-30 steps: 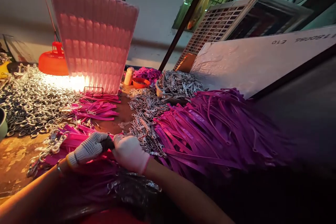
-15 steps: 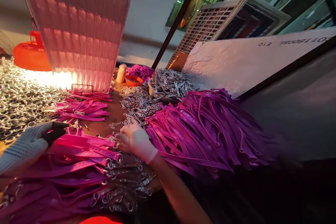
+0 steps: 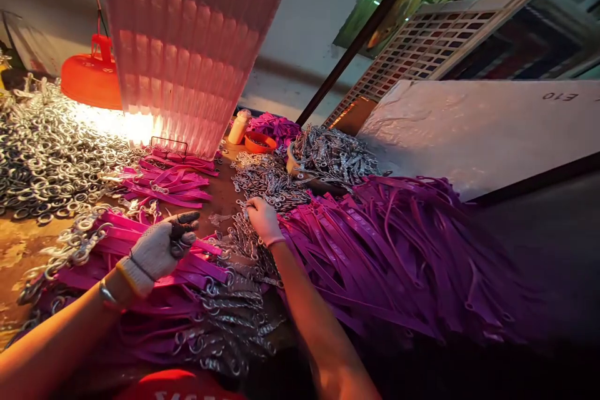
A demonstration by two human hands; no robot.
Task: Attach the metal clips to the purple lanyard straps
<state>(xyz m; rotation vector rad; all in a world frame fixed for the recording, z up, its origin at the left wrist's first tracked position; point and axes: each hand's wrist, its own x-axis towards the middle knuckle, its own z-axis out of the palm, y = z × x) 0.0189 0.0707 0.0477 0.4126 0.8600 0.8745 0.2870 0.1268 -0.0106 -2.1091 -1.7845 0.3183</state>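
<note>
My left hand, in a white knit glove with blackened fingertips, hovers over a layer of pink straps. Its forefinger points right, the other fingers are partly bent, and I see nothing in it. In a thin white glove, my right hand reaches to the near edge of a heap of silvery twisted-chain pieces. Its fingers are pressed together there; what they pinch is hidden. The straps below my hands carry metal rings at their left ends and short twisted chains at their right ends.
A red lamp lights a large pile of metal rings. Beside it stands a translucent ribbed panel. Loose purple straps cover the right side. Behind are an orange bowl, a bottle and a heaped tub.
My right hand has moved from the straps' chained ends away to the chain heap. My left hand has come right over the straps. The camera view has shifted left.
</note>
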